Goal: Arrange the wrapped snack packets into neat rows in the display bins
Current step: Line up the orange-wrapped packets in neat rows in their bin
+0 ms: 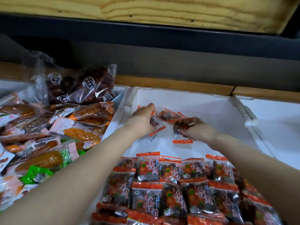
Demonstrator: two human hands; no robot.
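Head view: left fingertips (151, 106) curled down onto small dark snack packets with orange-red sealed ends (167, 114), right fingers (194, 122) wrapped round a bunch of the same. Left hand (142, 117) and right hand (200, 129) close together at the far end of the white foam display bin (211, 101), loose packets lying between. Nearer, overlapping rows of like packets (170, 184) already laid across the bin. Looks about half done: bare foam floor between rows and hands yet to fill. Leftward, jumbled orange and green packets (48, 135) in the neighbouring bin, seemingly unsorted.
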